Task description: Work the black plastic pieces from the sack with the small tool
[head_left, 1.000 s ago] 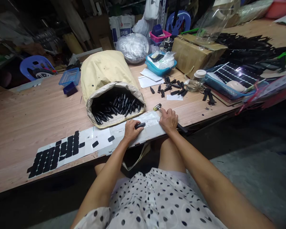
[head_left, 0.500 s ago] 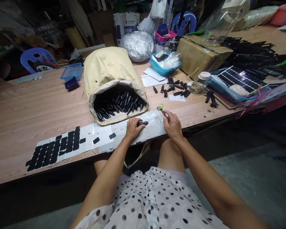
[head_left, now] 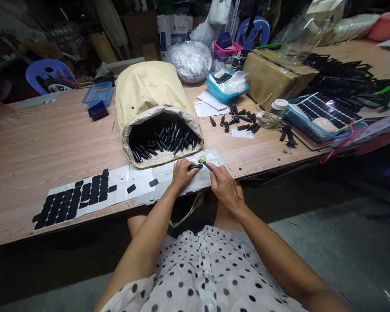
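My left hand [head_left: 182, 174] pinches a small black plastic part [head_left: 196, 166] against the pale flat board [head_left: 170, 190] at the table's front edge. In my right hand [head_left: 224, 185] is the dark handle of a small hammer [head_left: 203, 159] with a yellow-green head. Its head is at the right end of the part; whether they touch I cannot tell. Just behind my left hand lies a cream sack [head_left: 149, 84], its mouth facing me, with many black parts [head_left: 169, 138] inside.
To the left, a sheet holds rows of black rounded pads [head_left: 63, 203]. Loose black parts [head_left: 243, 117] lie at right of the sack, near a blue basket [head_left: 227, 93] and a cardboard box [head_left: 269, 80]. A solar panel [head_left: 325, 108] rests in another basket farther right.
My right hand has swung the hammer left and down, bringing its head to the black part. My left hand stays in place, still holding the part. The view shifts slightly.
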`<action>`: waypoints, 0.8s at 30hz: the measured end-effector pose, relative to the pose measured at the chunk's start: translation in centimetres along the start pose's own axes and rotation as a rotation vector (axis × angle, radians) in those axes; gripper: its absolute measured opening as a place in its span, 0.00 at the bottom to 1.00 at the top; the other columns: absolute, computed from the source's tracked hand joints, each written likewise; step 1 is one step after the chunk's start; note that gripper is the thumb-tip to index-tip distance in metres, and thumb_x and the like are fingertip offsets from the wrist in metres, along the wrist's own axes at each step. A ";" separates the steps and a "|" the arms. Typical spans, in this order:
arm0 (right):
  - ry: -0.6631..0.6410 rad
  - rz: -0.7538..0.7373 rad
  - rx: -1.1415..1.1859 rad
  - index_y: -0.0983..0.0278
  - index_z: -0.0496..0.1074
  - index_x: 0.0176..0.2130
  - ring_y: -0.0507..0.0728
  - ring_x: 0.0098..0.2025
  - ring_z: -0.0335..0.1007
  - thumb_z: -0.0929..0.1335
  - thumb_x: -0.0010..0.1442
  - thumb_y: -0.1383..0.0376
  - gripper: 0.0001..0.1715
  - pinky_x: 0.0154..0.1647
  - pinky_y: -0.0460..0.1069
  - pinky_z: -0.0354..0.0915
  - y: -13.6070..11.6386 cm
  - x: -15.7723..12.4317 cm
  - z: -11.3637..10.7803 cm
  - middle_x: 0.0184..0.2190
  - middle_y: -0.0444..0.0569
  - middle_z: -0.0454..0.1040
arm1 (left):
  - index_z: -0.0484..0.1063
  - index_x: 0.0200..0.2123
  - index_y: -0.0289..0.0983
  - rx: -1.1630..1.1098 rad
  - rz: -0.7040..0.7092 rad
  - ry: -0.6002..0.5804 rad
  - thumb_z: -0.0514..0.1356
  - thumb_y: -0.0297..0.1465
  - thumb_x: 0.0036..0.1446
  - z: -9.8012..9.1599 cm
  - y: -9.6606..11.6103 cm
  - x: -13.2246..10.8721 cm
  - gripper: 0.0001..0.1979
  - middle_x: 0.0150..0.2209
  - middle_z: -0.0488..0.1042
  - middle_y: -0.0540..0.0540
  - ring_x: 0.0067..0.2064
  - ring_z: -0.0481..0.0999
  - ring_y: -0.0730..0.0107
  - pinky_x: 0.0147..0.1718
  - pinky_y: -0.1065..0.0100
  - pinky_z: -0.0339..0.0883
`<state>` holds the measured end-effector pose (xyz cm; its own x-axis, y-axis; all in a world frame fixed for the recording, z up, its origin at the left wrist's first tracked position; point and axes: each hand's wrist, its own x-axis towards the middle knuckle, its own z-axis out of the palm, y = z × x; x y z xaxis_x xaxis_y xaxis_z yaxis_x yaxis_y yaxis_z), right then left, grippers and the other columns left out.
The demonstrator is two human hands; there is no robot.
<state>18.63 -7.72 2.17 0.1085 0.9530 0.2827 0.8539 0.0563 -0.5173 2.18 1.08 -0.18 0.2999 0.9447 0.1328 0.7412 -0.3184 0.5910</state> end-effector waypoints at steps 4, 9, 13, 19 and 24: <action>-0.019 0.025 -0.025 0.59 0.74 0.58 0.59 0.46 0.73 0.59 0.68 0.68 0.25 0.47 0.50 0.68 0.0 0.1 0.0 0.43 0.53 0.76 | 0.81 0.37 0.44 -0.012 -0.015 -0.007 0.67 0.34 0.58 0.0 0.3 0.0 0.04 0.39 0.77 0.47 0.46 0.70 0.59 0.48 0.59 0.64; 0.011 -0.044 0.008 0.58 0.72 0.61 0.59 0.47 0.72 0.58 0.69 0.66 0.26 0.48 0.50 0.67 -0.9 0.2 0.1 0.44 0.53 0.76 | 0.81 0.37 0.45 -0.026 -0.038 0.004 0.68 0.34 0.57 0.1 0.4 0.0 0.04 0.39 0.77 0.48 0.47 0.70 0.59 0.49 0.58 0.64; -0.056 -0.026 -0.038 0.57 0.74 0.58 0.58 0.43 0.72 0.59 0.68 0.66 0.25 0.45 0.49 0.67 -1.2 -0.2 0.8 0.41 0.51 0.75 | 0.81 0.37 0.44 -0.034 -0.058 -0.005 0.68 0.34 0.56 0.2 0.4 0.1 0.04 0.39 0.77 0.48 0.46 0.70 0.58 0.49 0.58 0.65; 0.053 0.033 -0.117 0.56 0.73 0.60 0.60 0.46 0.68 0.59 0.68 0.67 0.26 0.46 0.50 0.64 1.1 2.4 0.0 0.43 0.52 0.73 | 0.81 0.37 0.44 -0.050 -0.040 -0.003 0.68 0.34 0.56 0.2 0.3 0.1 0.05 0.39 0.77 0.48 0.47 0.70 0.58 0.50 0.57 0.65; 0.005 0.216 -0.284 0.56 0.77 0.56 0.61 0.42 0.64 0.61 0.66 0.68 0.25 0.39 0.51 0.58 4.2 6.6 -0.5 0.40 0.54 0.71 | 0.81 0.36 0.43 -0.049 -0.032 -0.012 0.68 0.33 0.56 0.0 0.5 0.1 0.04 0.38 0.77 0.48 0.47 0.70 0.59 0.50 0.58 0.64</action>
<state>23.21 -1.36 2.23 0.3040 0.9323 0.1959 0.9182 -0.2319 -0.3211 2.58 0.99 0.13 0.2840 0.9531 0.1044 0.7204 -0.2840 0.6328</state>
